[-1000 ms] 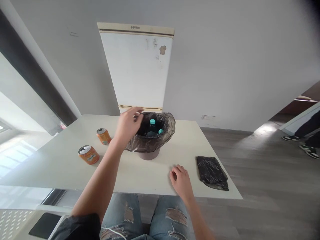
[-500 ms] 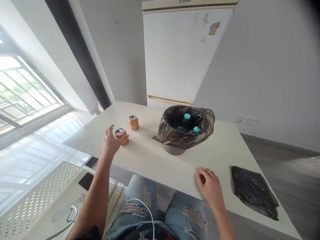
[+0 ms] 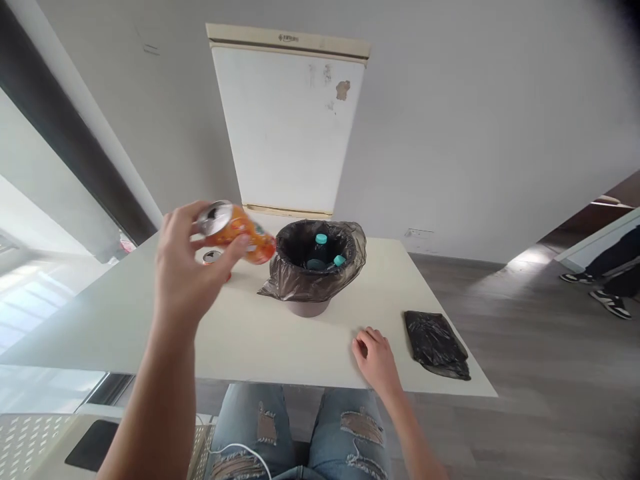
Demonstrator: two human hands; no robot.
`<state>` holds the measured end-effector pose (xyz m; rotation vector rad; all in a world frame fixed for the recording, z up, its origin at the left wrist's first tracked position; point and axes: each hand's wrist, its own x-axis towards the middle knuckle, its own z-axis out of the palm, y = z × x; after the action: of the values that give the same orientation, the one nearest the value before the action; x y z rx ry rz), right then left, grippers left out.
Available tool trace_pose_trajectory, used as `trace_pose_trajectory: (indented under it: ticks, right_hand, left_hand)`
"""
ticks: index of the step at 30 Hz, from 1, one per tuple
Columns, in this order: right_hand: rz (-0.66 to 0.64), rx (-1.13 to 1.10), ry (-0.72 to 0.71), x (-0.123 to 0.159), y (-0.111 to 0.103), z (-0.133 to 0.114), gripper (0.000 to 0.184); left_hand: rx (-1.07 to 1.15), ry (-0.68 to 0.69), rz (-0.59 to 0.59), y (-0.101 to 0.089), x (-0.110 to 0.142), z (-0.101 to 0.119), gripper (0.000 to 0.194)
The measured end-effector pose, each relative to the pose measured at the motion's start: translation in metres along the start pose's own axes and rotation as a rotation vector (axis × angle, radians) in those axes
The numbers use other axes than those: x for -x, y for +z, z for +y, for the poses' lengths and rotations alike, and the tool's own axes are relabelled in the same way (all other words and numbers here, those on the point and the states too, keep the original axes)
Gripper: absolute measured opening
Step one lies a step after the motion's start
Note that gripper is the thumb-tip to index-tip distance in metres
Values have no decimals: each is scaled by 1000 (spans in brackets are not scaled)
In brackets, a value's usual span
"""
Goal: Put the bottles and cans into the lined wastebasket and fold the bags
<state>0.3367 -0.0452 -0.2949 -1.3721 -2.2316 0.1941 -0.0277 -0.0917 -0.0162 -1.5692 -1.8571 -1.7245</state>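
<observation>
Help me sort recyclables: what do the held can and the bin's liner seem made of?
Held can: probably thin metal, printed glossy orange; its bare top looks silvery.
Liner: apparently thin plastic film, dark and shiny, creased and partly see-through at its flared edge.

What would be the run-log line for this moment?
left hand: holds orange can, tilted | right hand: rests on table | bin: two bottles inside | second can: on table

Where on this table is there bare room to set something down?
The white table is bare left of the left hand, in front of the lined bin up to the right hand, and between the bin and the folded black plastic bag. It is crowded around the held orange can, near the second can and the bin.
</observation>
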Motion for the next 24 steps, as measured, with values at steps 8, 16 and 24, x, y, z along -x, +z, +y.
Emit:
trace_pose_trajectory:
  ticks: [8, 16, 24]
  right_hand:
    - [6, -6, 12, -1, -4, -3, 29]
    - [16, -21, -4, -1, -7, -3, 28]
    - [-11, -56, -10, 2, 0, 6, 29]
  left_hand:
    - [-179, 84, -892, 96, -46, 32, 54]
    - [-164, -100, -424, 70, -30, -5, 23]
    - [-514, -441, -265, 48, -1, -163, 82]
